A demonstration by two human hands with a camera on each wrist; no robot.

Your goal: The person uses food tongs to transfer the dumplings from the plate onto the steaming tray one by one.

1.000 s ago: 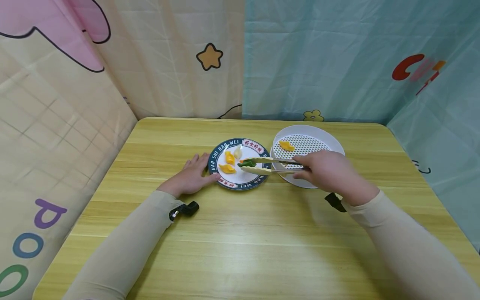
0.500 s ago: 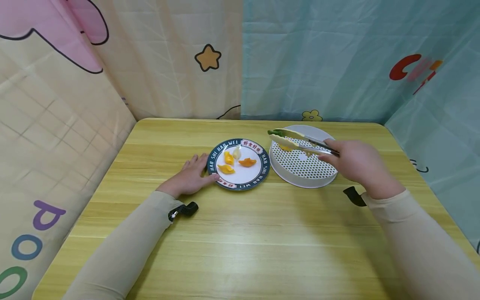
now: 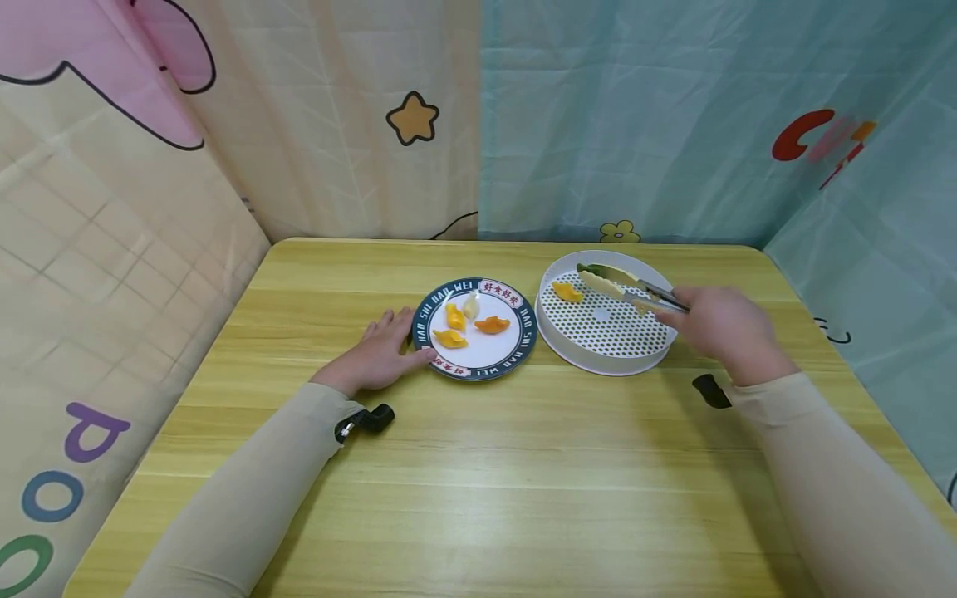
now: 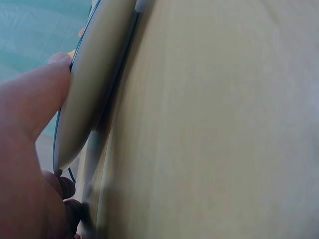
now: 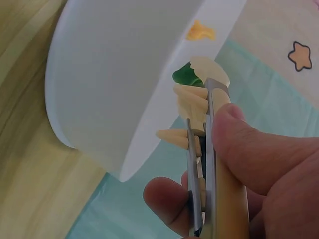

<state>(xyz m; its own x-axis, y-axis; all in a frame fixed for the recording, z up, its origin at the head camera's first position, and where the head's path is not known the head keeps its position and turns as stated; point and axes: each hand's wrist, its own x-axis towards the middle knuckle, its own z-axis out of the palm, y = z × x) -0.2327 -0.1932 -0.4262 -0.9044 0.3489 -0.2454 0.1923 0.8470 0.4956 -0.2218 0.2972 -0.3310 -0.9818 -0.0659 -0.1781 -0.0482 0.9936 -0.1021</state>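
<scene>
The head view shows, beyond both hands, a patterned curtain (image 3: pixel 598 124), with a wooden table (image 3: pixel 478 465) reaching under them and toward the person. Just left of the right hand (image 3: pixel 728 330) sits a white round basket (image 3: pixel 606 365) with a perforated floor. Just right of the left hand (image 3: pixel 380 353) lies a plate (image 3: pixel 482 354) with a dark lettered rim. The left hand's fingers are spread apart, its thumb resting on the rim (the left wrist view shows that contact too). The right hand is clamped on tongs (image 3: pixel 602 286), whose pale tips reach leftward from it over the basket. To the left hand's right, on the plate, are an orange piece (image 3: pixel 492 325), two yellow pieces (image 3: pixel 451 339) and a whitish piece (image 3: pixel 471 306). Left of the right hand, a yellow dumpling-shaped piece (image 3: pixel 567 292) lies in the basket; a green piece (image 5: pixel 185 75) is between the tongs' tips, its contact with the basket unclear.
</scene>
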